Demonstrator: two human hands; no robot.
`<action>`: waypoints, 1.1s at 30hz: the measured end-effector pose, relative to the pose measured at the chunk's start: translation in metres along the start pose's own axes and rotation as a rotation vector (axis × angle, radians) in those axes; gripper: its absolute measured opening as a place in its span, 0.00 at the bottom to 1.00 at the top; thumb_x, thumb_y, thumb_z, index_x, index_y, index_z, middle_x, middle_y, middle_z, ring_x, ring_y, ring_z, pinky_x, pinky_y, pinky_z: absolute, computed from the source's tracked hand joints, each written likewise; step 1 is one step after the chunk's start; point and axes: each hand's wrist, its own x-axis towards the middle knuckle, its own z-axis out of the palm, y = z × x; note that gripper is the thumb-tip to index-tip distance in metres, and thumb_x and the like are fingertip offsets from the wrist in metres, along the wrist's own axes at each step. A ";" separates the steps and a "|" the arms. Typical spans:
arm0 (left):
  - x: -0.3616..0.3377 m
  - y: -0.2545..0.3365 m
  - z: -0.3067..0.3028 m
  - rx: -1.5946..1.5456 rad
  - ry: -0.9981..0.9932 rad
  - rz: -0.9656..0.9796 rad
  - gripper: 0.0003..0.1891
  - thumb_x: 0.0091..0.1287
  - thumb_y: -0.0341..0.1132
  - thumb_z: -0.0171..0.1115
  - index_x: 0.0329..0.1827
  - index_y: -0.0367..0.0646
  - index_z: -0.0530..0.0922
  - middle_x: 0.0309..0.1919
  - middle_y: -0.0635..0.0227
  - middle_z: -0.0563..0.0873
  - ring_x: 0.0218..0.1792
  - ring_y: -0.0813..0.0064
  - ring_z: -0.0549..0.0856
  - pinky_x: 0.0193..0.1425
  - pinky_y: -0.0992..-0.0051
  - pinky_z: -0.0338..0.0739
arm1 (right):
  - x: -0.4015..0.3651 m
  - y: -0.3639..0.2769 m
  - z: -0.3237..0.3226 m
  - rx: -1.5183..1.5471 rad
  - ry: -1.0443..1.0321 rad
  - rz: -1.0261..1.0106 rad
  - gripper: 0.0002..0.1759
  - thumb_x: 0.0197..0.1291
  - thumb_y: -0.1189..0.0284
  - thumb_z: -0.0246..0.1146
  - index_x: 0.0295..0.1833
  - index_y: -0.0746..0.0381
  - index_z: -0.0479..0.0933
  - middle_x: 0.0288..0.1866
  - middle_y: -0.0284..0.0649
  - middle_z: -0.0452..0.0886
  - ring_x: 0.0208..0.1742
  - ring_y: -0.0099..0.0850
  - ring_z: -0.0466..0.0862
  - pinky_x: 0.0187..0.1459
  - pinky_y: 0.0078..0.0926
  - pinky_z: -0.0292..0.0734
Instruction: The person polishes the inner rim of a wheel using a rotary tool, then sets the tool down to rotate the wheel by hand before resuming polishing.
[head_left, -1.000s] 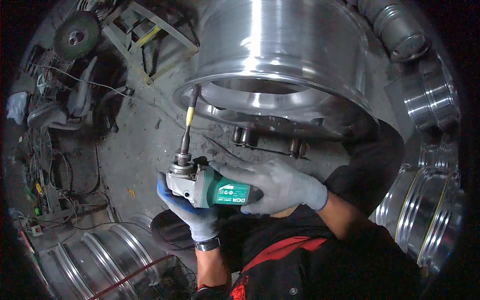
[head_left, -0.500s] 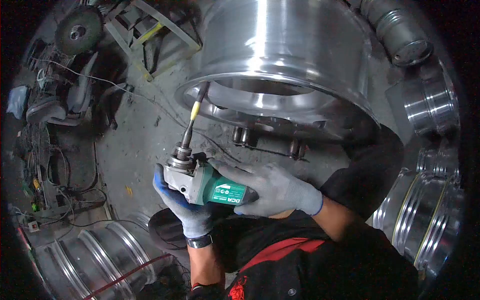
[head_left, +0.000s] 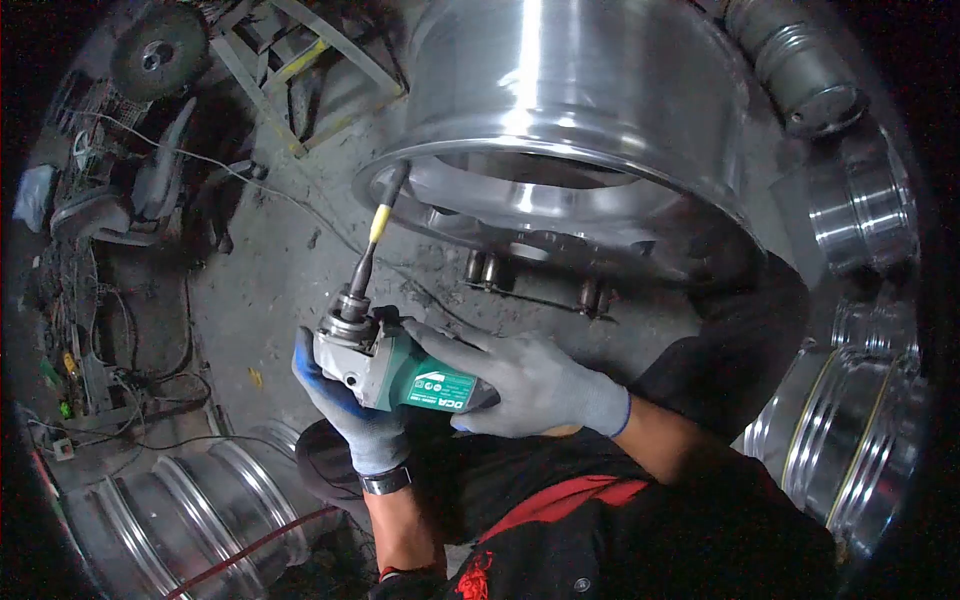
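A green and grey angle grinder (head_left: pixel 412 376) is held between both of my gloved hands. My left hand (head_left: pixel 350 405) wraps round the grey gear head from below and the left. Over the green body lies my right hand (head_left: pixel 535 378), fingers closed about it. From the head a long spindle attachment with a yellow band (head_left: pixel 379 224) points up and away. Its dark tip overlaps the near rim of a large shiny metal wheel rim (head_left: pixel 570 75), at the left of the opening. The wheel rim lies on its side in front of me, its inside partly shadowed.
Metal rollers (head_left: pixel 592 297) on a bar sit under the wheel rim. More wheel rims lie at lower left (head_left: pixel 195 510) and along the right (head_left: pixel 845 430). A metal frame (head_left: pixel 305 65) stands at upper left; a cable (head_left: pixel 290 200) crosses the floor near it.
Both hands and the grinder have shifted slightly left. The attachment's tip has moved a little left along the wheel rim's edge, and both hands keep their hold.
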 end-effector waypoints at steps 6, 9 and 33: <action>0.001 -0.002 0.004 -0.030 -0.005 -0.017 0.36 0.84 0.64 0.47 0.64 0.34 0.83 0.50 0.48 0.92 0.48 0.56 0.91 0.57 0.60 0.87 | 0.000 -0.008 -0.008 -0.047 -0.060 0.068 0.62 0.57 0.59 0.78 0.94 0.46 0.52 0.80 0.61 0.75 0.69 0.57 0.87 0.69 0.51 0.87; 0.007 0.000 0.006 -0.026 0.032 -0.034 0.36 0.84 0.63 0.46 0.64 0.34 0.83 0.49 0.50 0.92 0.47 0.57 0.91 0.56 0.61 0.88 | -0.001 -0.007 -0.006 -0.008 -0.027 0.048 0.63 0.58 0.58 0.78 0.95 0.46 0.51 0.84 0.61 0.71 0.78 0.58 0.80 0.76 0.52 0.81; 0.004 -0.013 -0.007 0.119 -0.030 0.094 0.36 0.85 0.63 0.46 0.66 0.36 0.82 0.51 0.50 0.91 0.50 0.57 0.91 0.58 0.58 0.88 | -0.002 0.003 -0.006 -0.119 -0.039 0.021 0.63 0.57 0.55 0.77 0.94 0.42 0.50 0.76 0.59 0.79 0.64 0.58 0.89 0.66 0.55 0.89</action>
